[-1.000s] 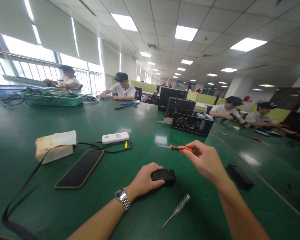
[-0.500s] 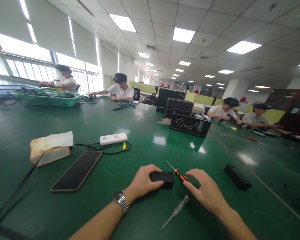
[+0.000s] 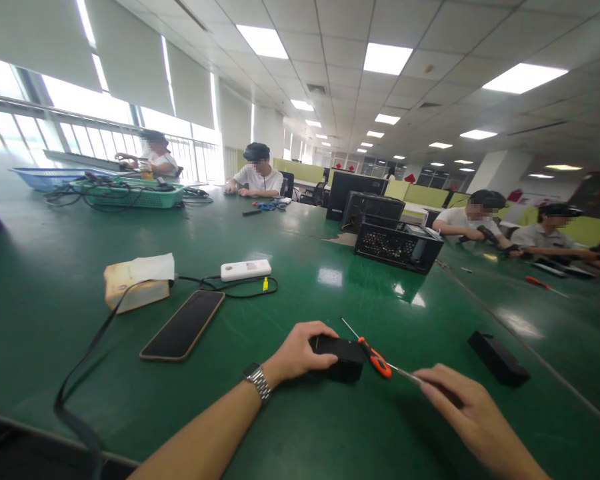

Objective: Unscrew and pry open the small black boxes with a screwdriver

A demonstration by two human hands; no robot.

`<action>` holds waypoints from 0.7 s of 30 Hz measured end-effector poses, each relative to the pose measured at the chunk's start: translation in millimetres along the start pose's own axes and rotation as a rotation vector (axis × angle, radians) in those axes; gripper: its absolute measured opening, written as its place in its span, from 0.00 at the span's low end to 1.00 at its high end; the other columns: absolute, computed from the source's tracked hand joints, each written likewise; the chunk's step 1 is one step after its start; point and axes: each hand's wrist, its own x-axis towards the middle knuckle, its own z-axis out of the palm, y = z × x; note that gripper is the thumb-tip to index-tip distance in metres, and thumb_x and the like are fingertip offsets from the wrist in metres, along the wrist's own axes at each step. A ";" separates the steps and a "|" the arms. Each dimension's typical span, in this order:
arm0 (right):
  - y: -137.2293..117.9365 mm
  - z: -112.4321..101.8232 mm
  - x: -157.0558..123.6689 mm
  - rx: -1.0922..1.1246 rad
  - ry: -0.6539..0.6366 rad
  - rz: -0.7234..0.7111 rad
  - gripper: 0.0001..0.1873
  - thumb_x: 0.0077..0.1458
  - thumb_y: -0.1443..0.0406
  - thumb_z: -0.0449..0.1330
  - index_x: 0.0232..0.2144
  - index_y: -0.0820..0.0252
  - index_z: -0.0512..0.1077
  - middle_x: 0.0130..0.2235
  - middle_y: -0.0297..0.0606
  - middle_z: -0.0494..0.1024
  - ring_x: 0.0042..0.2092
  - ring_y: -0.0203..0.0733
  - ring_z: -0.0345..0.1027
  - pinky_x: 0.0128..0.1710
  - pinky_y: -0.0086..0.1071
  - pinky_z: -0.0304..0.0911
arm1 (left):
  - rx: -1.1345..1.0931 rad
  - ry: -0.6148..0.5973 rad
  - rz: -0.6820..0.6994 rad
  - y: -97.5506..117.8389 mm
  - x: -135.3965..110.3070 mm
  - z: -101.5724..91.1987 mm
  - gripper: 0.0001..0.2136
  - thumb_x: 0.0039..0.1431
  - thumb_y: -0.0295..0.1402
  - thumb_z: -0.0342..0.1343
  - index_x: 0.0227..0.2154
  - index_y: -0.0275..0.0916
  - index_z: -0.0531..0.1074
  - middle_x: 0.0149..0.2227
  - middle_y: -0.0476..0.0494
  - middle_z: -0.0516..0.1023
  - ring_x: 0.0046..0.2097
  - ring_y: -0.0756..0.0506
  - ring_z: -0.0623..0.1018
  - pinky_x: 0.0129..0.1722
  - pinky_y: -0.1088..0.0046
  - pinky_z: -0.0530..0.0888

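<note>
Our left hand has thumb and fingers clamped across the left end of a black block on the green table; pressing it flat would best stop it twisting. Just right of it lies an orange-handled screwdriver. Our right hand pinches a thin-shafted tool, perhaps a screwdriver, its handle hidden; a light, in-line hold should steady it. We count one phone, one white device, two black blocks, the second block lying right, and two orange-handled screwdrivers, the other screwdriver farther off.
</note>
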 end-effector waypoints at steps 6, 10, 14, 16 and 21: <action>-10.1 -10.1 13.8 0.050 -0.053 -0.024 0.16 0.64 0.56 0.49 0.39 0.55 0.74 0.34 0.36 0.74 0.36 0.39 0.68 0.36 0.31 0.60 | -0.088 -0.017 0.044 7.3 1.0 5.6 0.15 0.43 0.31 0.64 0.37 0.35 0.77 0.37 0.46 0.77 0.38 0.45 0.74 0.38 0.74 0.68; -10.5 -8.4 15.0 0.078 -0.047 -0.004 0.17 0.63 0.55 0.50 0.38 0.56 0.75 0.33 0.36 0.73 0.33 0.38 0.67 0.33 0.31 0.59 | -0.077 -0.033 0.054 10.2 0.3 5.2 0.15 0.43 0.30 0.65 0.37 0.36 0.77 0.36 0.46 0.76 0.37 0.46 0.74 0.37 0.75 0.67; -7.3 -15.1 12.8 0.050 -0.100 -0.019 0.16 0.63 0.55 0.51 0.38 0.56 0.75 0.34 0.36 0.73 0.34 0.38 0.67 0.33 0.31 0.59 | -0.078 -0.060 0.054 10.6 -0.3 5.9 0.15 0.42 0.31 0.65 0.37 0.36 0.77 0.37 0.46 0.76 0.37 0.46 0.74 0.37 0.75 0.68; -8.6 -20.0 12.5 -0.003 -0.130 -0.052 0.15 0.63 0.57 0.51 0.38 0.55 0.75 0.34 0.36 0.73 0.35 0.38 0.67 0.34 0.30 0.59 | -0.083 -0.081 0.057 9.6 -1.0 8.0 0.16 0.42 0.31 0.65 0.38 0.36 0.77 0.37 0.46 0.76 0.37 0.46 0.73 0.37 0.75 0.68; -25.7 -28.1 16.4 -0.230 -0.181 -0.215 0.13 0.62 0.63 0.52 0.43 0.52 0.75 0.36 0.37 0.70 0.34 0.37 0.66 0.34 0.31 0.59 | -0.077 -0.148 0.086 8.0 -4.7 16.3 0.17 0.40 0.31 0.66 0.37 0.36 0.77 0.36 0.46 0.76 0.37 0.46 0.73 0.37 0.75 0.68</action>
